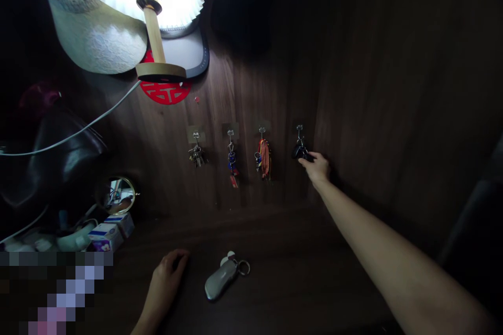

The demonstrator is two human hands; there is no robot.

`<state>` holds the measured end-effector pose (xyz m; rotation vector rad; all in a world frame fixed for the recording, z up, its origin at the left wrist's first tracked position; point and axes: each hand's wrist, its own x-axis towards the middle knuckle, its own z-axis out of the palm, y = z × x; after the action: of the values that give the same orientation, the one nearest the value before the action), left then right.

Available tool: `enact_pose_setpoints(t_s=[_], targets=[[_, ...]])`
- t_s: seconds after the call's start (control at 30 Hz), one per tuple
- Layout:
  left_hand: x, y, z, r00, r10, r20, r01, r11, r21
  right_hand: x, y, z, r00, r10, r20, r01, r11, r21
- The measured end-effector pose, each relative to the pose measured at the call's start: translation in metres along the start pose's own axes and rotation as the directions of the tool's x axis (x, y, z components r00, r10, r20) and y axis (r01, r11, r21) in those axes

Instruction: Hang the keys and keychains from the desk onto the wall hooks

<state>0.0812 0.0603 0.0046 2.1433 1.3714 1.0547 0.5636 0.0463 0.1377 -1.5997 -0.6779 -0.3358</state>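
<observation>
At the rightmost wall hook (300, 127), my right hand (317, 167) pinches a dark key fob (299, 152) hanging by a metal clip and ring. Its exact make is too dark to read. My left hand (167, 276) rests on the dark wooden surface, fingers loosely bent with a gap beside the thumb and nothing held. Just right of it lies a grey key case (220, 280) with a metal ring and small pale round tags, untouched by either hand.
Further hooks hold a key bunch (197, 156), keys with blue and red tags (232, 162), and keys with an orange-red strap (265, 158). A lit lamp (155, 36), hats (102, 42), a round mirror (118, 196) and small boxes (108, 235) stand or hang at left.
</observation>
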Motion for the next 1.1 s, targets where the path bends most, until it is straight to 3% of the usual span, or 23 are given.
enact_pose_setpoints(t_s=[0.1, 0.23, 0.47, 0.73, 0.83, 0.97, 1.1], targets=[[-0.002, 0.003, -0.002, 1.000, 0.002, 0.000, -0.002, 1.000, 0.005, -0.015, 0.010, -0.003, 0.994, 0.105, 0.039, -0.108, 0.989, 0.096], [-0.002, 0.006, -0.004, 1.000, 0.008, 0.008, -0.008, 1.000, 0.014, -0.042, 0.020, -0.010, 0.976, 0.148, 0.161, -0.183, 0.955, 0.233], [-0.002, 0.005, -0.002, 1.000, 0.019, 0.013, -0.020, 0.999, 0.038, -0.110, 0.027, -0.019, 0.940, 0.185, 0.288, -0.262, 0.930, 0.259], [-0.007, 0.007, -0.004, 1.000, 0.010, 0.027, -0.011, 0.998, 0.063, -0.185, 0.028, -0.024, 0.850, 0.199, 0.487, -0.376, 0.878, 0.297], [-0.008, 0.007, -0.005, 0.999, 0.017, 0.041, -0.019, 0.998, 0.060, -0.210, 0.020, -0.023, 0.822, 0.147, 0.550, -0.351, 0.892, 0.286], [-0.010, 0.011, -0.007, 0.997, 0.025, 0.069, -0.029, 0.998, 0.058, -0.242, 0.003, -0.021, 0.783, -0.022, 0.621, -0.225, 0.922, 0.316], [-0.013, 0.014, -0.007, 0.996, 0.044, 0.074, -0.049, 0.997, 0.056, -0.266, -0.015, -0.020, 0.686, -0.139, 0.715, -0.088, 0.958, 0.271]])
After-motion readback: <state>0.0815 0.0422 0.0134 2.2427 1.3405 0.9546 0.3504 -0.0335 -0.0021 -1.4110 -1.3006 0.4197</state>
